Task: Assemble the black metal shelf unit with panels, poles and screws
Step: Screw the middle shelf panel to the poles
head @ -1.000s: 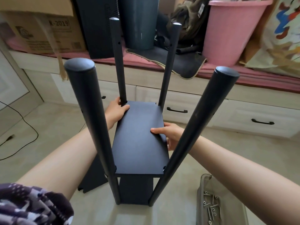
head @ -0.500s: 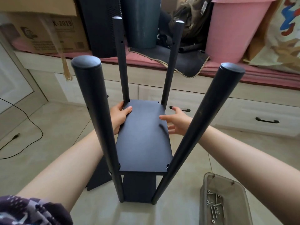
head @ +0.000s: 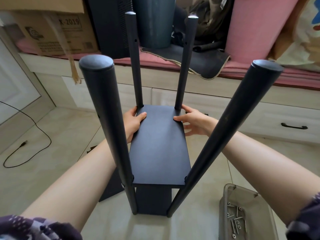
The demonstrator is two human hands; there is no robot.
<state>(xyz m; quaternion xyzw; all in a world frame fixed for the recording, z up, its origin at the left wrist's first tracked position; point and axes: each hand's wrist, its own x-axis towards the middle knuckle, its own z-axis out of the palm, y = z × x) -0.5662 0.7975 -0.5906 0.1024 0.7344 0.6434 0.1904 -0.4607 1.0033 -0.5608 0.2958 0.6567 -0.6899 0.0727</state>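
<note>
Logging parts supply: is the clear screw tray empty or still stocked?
Stocked. Several silver screws lie loose on the bottom of the clear plastic tray.

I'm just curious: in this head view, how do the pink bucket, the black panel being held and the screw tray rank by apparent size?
1. Black panel
2. Pink bucket, though cut off by the frame and farther away, so its rank against the panel is unsure
3. Screw tray, partly out of frame
</note>
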